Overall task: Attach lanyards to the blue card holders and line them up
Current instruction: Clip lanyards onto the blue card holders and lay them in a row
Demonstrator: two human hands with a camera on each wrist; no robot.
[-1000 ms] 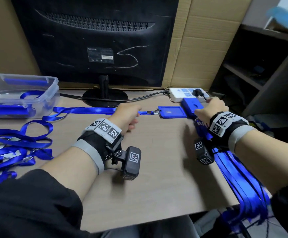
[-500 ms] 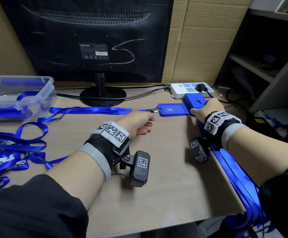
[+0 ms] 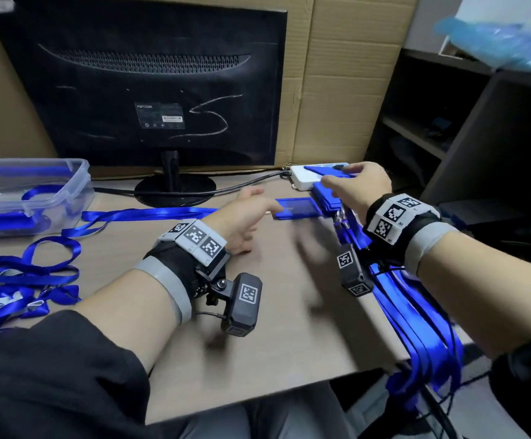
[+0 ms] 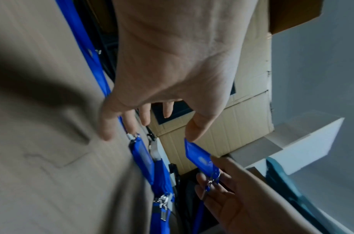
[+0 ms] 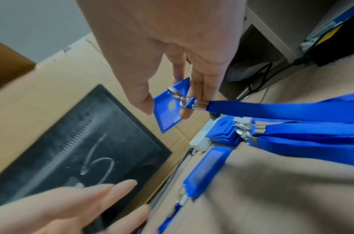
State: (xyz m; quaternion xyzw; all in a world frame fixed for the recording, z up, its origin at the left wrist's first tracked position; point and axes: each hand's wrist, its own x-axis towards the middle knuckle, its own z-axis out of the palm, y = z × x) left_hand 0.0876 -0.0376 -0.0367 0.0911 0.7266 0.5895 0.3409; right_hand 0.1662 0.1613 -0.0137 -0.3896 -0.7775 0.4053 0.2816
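Observation:
My right hand [image 3: 346,179] holds one blue card holder [image 3: 327,171] tilted in the air above the back right of the table. The right wrist view shows its fingers around that holder [image 5: 168,110] and its metal clip [image 5: 180,96]. Below lies a stack of clipped holders [image 3: 327,201] whose lanyards [image 3: 416,312] hang over the table's right edge. Another holder [image 3: 299,209] lies flat beside the stack, with its lanyard [image 3: 150,213] running left. My left hand [image 3: 251,201] hovers open over that holder's clip end, fingers spread [image 4: 132,123], thumb close to the raised holder [image 4: 200,156].
A black monitor [image 3: 150,90] stands at the back with cardboard [image 3: 337,74] behind it. A white power strip [image 3: 305,180] sits under the raised holder. At the left are a clear plastic box [image 3: 29,191] and loose lanyards [image 3: 20,274]. Dark shelves [image 3: 448,122] stand to the right.
My left hand has let go of the lanyard and opened. My right hand has lifted one card holder up off the stack, above the power strip.

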